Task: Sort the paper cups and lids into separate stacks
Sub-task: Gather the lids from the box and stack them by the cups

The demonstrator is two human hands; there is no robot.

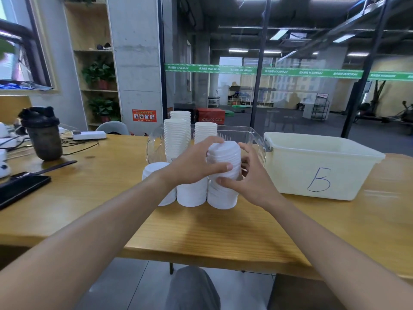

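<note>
Both my hands hold a tall stack of white lids at the table's middle. My left hand grips its upper part from the left, thumb across the front. From the right, my right hand grips lower down. Under that stack's bottom part stand two more lid stacks, one in the middle and one at the left, partly behind my left forearm. Three stacks of white paper cups rise behind, in or beside a clear bin.
A cream plastic tub marked "B" stands at the right. At the left are a dark shaker bottle, a black phone, cables and a white power strip. The wooden table's front edge is close to me.
</note>
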